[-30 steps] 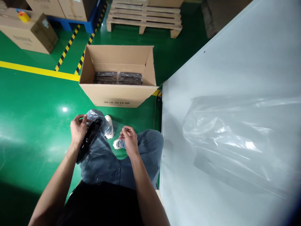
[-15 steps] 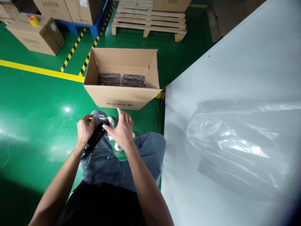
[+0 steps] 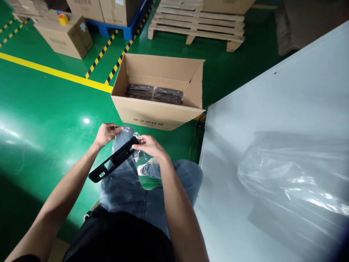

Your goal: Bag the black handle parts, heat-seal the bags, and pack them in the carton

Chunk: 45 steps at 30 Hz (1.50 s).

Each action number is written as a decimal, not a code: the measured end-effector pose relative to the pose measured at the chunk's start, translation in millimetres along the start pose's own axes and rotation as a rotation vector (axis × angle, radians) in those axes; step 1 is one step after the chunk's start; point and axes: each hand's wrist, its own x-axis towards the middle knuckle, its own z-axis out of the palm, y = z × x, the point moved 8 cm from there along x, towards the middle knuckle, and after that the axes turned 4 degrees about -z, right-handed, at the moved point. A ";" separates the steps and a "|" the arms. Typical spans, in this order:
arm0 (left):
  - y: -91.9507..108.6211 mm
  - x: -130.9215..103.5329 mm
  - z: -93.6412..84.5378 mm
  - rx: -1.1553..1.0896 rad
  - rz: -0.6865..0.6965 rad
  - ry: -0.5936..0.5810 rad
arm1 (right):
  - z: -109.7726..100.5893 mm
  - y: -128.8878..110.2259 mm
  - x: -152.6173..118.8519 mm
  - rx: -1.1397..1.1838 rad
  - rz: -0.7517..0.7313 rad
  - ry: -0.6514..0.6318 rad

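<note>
A long black plastic part (image 3: 116, 160) lies slantwise over my left thigh, with a small white label near its lower left end. My right hand (image 3: 151, 146) is closed on its upper right end, thumb on top, with crumpled clear film around the fingers. At the upper left, my left hand (image 3: 107, 134) pinches the edge of the clear plastic bag (image 3: 127, 129) above my knee. Beyond my knees stands an open cardboard box (image 3: 147, 112). Inside it lie several dark parts wrapped in clear film (image 3: 155, 94).
On the right is a white surface (image 3: 226, 218) with large clear plastic bags (image 3: 294, 174) on it. A wooden pallet (image 3: 196, 25), a blue pallet (image 3: 128, 32) and a closed carton (image 3: 64, 38) with a yellow tape roll (image 3: 63, 19) stand at the back.
My right hand has closed on the black part's end. The part now shows more fully, its lower end swung out to the left. The view has shifted, moving the box rightward.
</note>
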 end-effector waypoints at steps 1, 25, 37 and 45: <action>0.1 -1.7 -2.2 -0.022 -0.006 -0.040 | -0.4 -1.4 0.6 -0.016 0.000 0.000; -64.4 -64.6 -97.1 0.079 -0.164 -0.115 | -15.9 -5.7 -6.3 -0.066 0.044 -0.118; -78.5 -80.7 -59.1 -0.070 -0.153 -0.184 | -20.7 -0.5 -6.6 -0.032 0.042 -0.120; -112.6 -69.4 -60.7 -0.316 -0.291 -0.016 | -19.0 13.0 -5.0 0.100 0.095 -0.060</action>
